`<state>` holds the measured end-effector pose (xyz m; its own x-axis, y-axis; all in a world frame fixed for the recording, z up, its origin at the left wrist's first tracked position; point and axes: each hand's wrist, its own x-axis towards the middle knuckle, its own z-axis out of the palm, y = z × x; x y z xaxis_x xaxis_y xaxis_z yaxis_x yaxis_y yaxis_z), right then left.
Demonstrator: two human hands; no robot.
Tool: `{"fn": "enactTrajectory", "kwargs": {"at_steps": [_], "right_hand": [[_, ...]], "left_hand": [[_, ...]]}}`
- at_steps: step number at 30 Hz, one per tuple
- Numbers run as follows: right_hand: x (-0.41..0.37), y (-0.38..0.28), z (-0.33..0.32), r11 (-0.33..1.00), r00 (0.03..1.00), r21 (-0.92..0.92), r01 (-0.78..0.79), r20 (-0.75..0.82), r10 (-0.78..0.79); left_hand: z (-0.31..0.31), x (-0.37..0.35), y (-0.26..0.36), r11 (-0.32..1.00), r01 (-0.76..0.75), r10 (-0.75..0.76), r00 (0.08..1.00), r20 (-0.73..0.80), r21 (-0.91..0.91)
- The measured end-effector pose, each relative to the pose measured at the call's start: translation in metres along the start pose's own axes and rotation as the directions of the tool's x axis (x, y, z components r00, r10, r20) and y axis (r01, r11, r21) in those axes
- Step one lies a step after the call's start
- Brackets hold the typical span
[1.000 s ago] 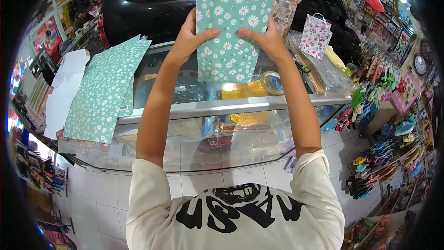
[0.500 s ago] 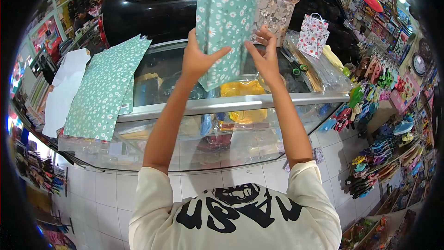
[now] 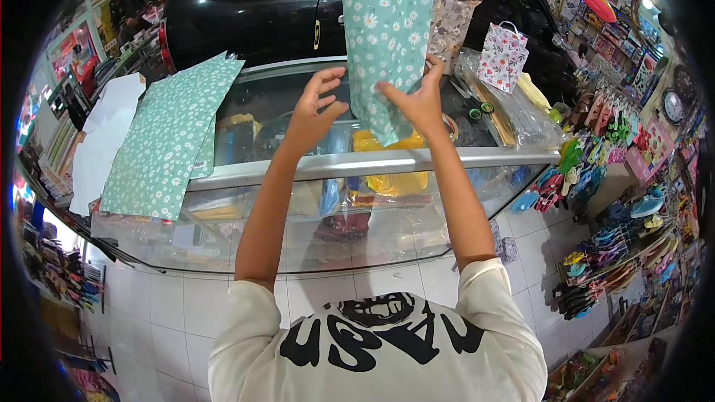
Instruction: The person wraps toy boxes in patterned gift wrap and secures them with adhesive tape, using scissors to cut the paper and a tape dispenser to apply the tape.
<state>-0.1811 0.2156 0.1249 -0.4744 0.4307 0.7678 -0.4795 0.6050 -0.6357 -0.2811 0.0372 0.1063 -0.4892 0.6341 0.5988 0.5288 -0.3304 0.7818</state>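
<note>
A folded piece of green daisy-print wrapping paper (image 3: pixel 389 37) stands upright over the glass counter, its lower end narrowing to a point. My right hand (image 3: pixel 418 100) grips its right edge, thumb across the front and fingers behind. Just off the paper's left edge is my left hand (image 3: pixel 316 108), fingers apart and holding nothing. Behind the paper, a brown floral paper piece with a pleated fan top (image 3: pixel 450 26) is partly hidden. A small white floral gift bag (image 3: pixel 504 58) with a handle stands to the right.
Green daisy-print sheets (image 3: pixel 167 134) and white paper (image 3: pixel 104 145) lie on the counter's left. Green-handled scissors (image 3: pixel 482 110) and clear plastic packets (image 3: pixel 521 123) are on its right. The counter's metal edge (image 3: pixel 313 169) runs before me; a black car (image 3: pixel 253 22) stands behind.
My left hand has let go of the green paper and opened beside it. My right hand has closed on the right edge. The paper has shifted to the right.
</note>
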Motion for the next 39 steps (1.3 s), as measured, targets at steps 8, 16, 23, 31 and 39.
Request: {"fn": "enactTrajectory", "kwargs": {"at_steps": [8,16,23,31,39], "right_hand": [[0.019,0.029,-0.024,0.841,0.949,0.439,-0.316,0.162,0.272],[0.040,0.018,-0.025,0.678,0.793,0.415,-0.606,0.255,0.553],[0.054,0.007,-0.030,0.687,0.776,0.369,-0.626,0.376,0.506],[0.048,0.019,-0.021,0.804,0.907,0.421,-0.420,0.235,0.351],[0.018,0.034,-0.006,0.904,0.985,0.401,-0.149,0.139,0.101]], "left_hand": [[-0.011,0.045,-0.044,0.970,0.222,-0.216,0.974,0.065,-0.102],[-0.007,0.072,-0.009,0.848,0.468,-0.406,0.875,0.263,-0.250],[-0.005,0.080,0.013,0.823,0.512,-0.456,0.854,0.249,-0.247],[-0.005,0.068,-0.007,0.958,0.226,-0.204,0.970,0.134,-0.177],[-0.012,-0.008,-0.028,0.959,0.218,-0.218,0.976,-0.018,0.180]]}}
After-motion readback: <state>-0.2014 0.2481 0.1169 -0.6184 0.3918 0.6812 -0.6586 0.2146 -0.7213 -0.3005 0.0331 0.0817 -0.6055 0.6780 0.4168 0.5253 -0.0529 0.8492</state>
